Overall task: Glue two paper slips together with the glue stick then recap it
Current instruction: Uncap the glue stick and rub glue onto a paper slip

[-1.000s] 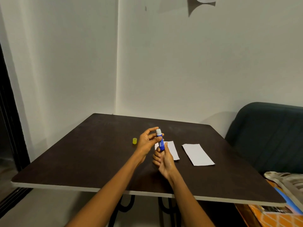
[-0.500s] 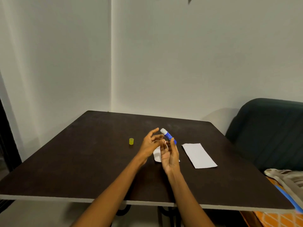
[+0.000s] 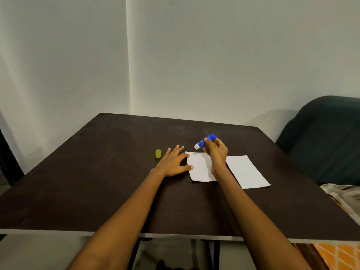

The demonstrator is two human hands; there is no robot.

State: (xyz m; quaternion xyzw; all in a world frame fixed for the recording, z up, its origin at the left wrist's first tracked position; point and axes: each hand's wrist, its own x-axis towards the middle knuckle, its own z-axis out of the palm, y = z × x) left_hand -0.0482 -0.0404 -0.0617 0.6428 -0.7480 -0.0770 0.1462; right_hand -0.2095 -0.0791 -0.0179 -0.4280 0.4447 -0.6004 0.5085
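Right hand [image 3: 217,152] grips glue stick [image 3: 203,143] above left slip [image 3: 198,166]; left hand [image 3: 173,162] flat, fingers spread, thumb touching slip; cap [image 3: 158,153] just beyond fingertips.

Pretty dim, flat indoor light with a greenish-grey cast on the wall [image 3: 214,55]. Light seems to come from above and behind, maybe, hard to say. Soft shadows sit under the left hand [image 3: 171,162] and across the near paper [image 3: 198,166]. The surface [image 3: 97,182] is dark, no glare. The glue stick [image 3: 204,143] is motion-blurred. Wide-angle bending shows at the edges, and overall detail is soft.
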